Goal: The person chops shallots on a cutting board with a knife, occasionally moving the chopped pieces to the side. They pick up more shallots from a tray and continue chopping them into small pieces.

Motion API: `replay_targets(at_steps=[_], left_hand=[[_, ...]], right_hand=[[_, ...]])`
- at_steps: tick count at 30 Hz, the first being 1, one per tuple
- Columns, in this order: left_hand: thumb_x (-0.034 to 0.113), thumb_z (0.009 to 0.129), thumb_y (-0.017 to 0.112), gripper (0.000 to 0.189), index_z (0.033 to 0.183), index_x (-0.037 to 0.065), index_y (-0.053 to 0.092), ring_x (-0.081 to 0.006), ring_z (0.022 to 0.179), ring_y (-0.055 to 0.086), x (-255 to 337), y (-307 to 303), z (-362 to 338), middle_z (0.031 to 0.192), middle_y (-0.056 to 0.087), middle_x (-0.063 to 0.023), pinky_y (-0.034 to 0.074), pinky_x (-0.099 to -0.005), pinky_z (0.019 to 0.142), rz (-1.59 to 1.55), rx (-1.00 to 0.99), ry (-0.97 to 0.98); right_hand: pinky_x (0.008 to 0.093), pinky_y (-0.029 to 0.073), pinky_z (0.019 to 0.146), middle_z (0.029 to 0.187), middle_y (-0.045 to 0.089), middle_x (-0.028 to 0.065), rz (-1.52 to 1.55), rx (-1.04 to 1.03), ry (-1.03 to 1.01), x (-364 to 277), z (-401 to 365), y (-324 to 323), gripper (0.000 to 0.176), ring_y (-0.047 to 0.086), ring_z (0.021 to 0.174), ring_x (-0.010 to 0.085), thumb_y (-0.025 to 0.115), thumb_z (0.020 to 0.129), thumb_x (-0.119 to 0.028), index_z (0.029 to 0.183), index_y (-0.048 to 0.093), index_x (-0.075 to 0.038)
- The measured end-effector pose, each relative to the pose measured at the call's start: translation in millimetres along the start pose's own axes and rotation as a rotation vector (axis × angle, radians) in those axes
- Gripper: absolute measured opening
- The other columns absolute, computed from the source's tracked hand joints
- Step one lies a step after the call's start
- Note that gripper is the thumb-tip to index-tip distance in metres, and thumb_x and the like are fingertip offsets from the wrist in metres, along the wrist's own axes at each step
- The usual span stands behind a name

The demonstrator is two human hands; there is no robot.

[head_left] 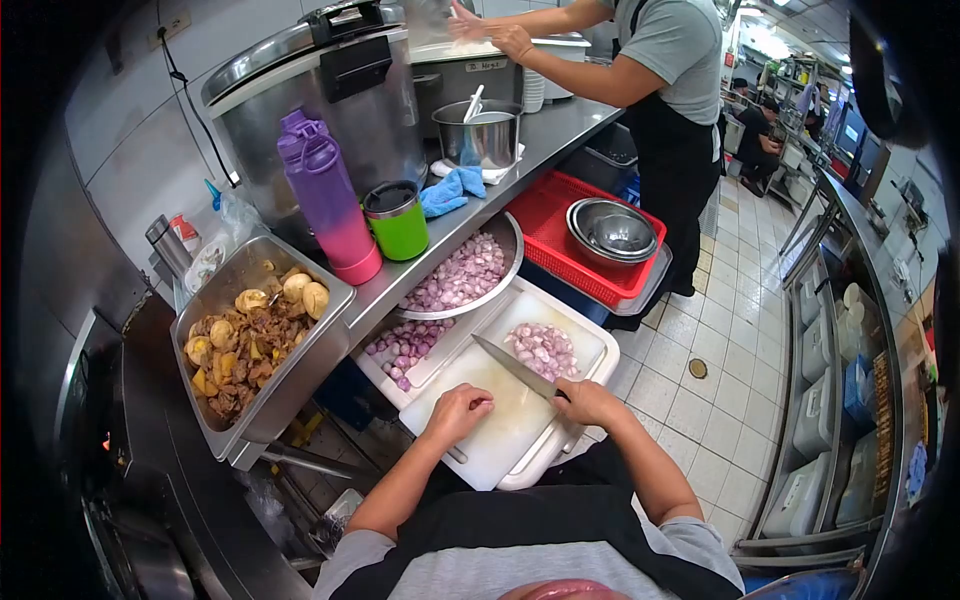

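Observation:
My right hand (590, 402) grips the handle of a kitchen knife (512, 365), whose blade lies flat across a white cutting board (480, 425). My left hand (457, 412) rests on the board with its fingers curled, and I cannot see what is under them. A pile of cut shallots (543, 350) sits at the board's far end, just beyond the knife tip. Peeled shallots (402, 346) lie in the white tray (380, 375) to the left of the board. A metal bowl (512, 245) further back holds many more peeled shallots.
A steel pan of cooked food (250, 345) sits at left, with a purple bottle (328, 195) and a green cup (397, 220) on the counter. A red crate (560, 215) holds steel bowls (612, 230). Another person (665, 110) stands at the far counter. Tiled floor lies to the right.

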State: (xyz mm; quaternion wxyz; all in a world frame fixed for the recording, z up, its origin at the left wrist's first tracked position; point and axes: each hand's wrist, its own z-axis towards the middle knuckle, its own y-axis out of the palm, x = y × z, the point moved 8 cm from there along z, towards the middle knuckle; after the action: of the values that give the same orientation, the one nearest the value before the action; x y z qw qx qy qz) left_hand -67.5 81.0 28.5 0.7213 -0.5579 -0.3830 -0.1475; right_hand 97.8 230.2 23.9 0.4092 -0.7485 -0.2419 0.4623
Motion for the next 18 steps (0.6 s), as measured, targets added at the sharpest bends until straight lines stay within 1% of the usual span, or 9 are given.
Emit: replay_targets(at_steps=[1,3,6,8,10,14,16,17,18], left_hand=[[0.017,0.084,0.073,0.022,0.103,0.006,0.073,-0.0195,0.077,0.066,-3.0,-3.2,-2.3,0.089,0.068,-0.0100,0.053,-0.0321,0.073,0.068,0.036,0.004],[0.018,0.084,0.073,0.022,0.103,0.006,0.074,-0.0202,0.077,0.066,-9.8,-5.4,-6.8,0.090,0.067,-0.0098,0.053,-0.0321,0.073,0.042,0.091,0.012],[0.019,0.085,0.072,0.023,0.102,0.005,0.074,-0.0216,0.078,0.066,-11.5,-6.3,-12.8,0.095,0.066,-0.0101,0.053,-0.0325,0.073,-0.010,0.163,0.013],[0.020,0.085,0.071,0.023,0.102,0.005,0.074,-0.0222,0.079,0.067,-12.0,-5.5,-15.6,0.098,0.066,-0.0107,0.053,-0.0330,0.074,-0.038,0.192,0.006],[0.019,0.085,0.071,0.023,0.102,0.003,0.074,-0.0200,0.078,0.067,-13.9,-7.1,-17.5,0.098,0.066,-0.0094,0.054,-0.0321,0.074,-0.128,0.235,0.004],[0.017,0.085,0.071,0.023,0.103,0.003,0.073,-0.0181,0.076,0.067,-16.6,-8.9,-17.3,0.099,0.067,-0.0090,0.054,-0.0317,0.072,-0.190,0.239,-0.021],[0.014,0.083,0.071,0.025,0.107,0.004,0.072,-0.0224,0.083,0.066,-19.9,-12.7,-18.5,0.102,0.066,-0.0096,0.053,-0.0331,0.076,-0.241,0.301,-0.063],[0.014,0.083,0.071,0.025,0.107,0.004,0.072,-0.0224,0.083,0.066,-19.4,-12.1,-17.3,0.102,0.066,-0.0096,0.053,-0.0331,0.076,-0.243,0.301,-0.064],[0.011,0.079,0.074,0.032,0.110,0.006,0.070,-0.0249,0.091,0.064,-1.1,-17.8,-17.2,0.106,0.064,-0.0102,0.052,-0.0344,0.082,-0.067,0.363,0.106]], right_hand=[[0.0514,0.051,0.080,0.090,0.068,0.0250,-0.064,0.041,0.008,-3.2,0.6,-2.9,0.033,0.066,0.088,0.0428,0.056,0.094,-0.036,0.110,0.056,-0.007],[0.0519,0.052,0.078,0.088,0.069,0.0243,-0.131,0.081,0.012,-13.4,-1.5,-5.2,0.034,0.067,0.086,0.0421,0.056,0.093,-0.035,0.109,0.057,-0.006],[0.0520,0.053,0.069,0.078,0.068,0.0219,-0.200,0.180,-0.019,-28.3,-5.9,-3.5,0.032,0.068,0.077,0.0412,0.060,0.091,-0.034,0.106,0.055,-0.005],[0.0520,0.053,0.069,0.079,0.068,0.0215,-0.203,0.192,-0.016,-28.6,-6.0,6.6,0.032,0.068,0.077,0.0408,0.061,0.091,-0.033,0.105,0.055,-0.005],[0.0520,0.053,0.069,0.079,0.069,0.0204,-0.197,0.212,-0.001,-32.7,-7.9,11.2,0.032,0.068,0.078,0.0396,0.062,0.090,-0.030,0.105,0.054,-0.004],[0.0500,0.054,0.068,0.080,0.070,0.0194,-0.193,0.232,0.012,-39.7,-12.0,17.2,0.029,0.069,0.076,0.0387,0.061,0.089,-0.028,0.101,0.053,-0.004],[0.0500,0.055,0.072,0.086,0.070,0.0217,-0.135,0.245,0.032,-38.8,-13.2,18.7,0.031,0.069,0.081,0.0390,0.062,0.089,-0.027,0.105,0.053,-0.003],[0.0500,0.055,0.072,0.086,0.070,0.0217,-0.136,0.243,0.032,-39.3,-14.9,18.1,0.031,0.069,0.081,0.0390,0.062,0.089,-0.027,0.105,0.053,-0.003],[0.0499,0.055,0.073,0.090,0.069,0.0230,-0.109,0.257,0.011,-42.0,-18.8,14.8,0.032,0.069,0.083,0.0394,0.063,0.088,-0.025,0.108,0.052,-0.002]])
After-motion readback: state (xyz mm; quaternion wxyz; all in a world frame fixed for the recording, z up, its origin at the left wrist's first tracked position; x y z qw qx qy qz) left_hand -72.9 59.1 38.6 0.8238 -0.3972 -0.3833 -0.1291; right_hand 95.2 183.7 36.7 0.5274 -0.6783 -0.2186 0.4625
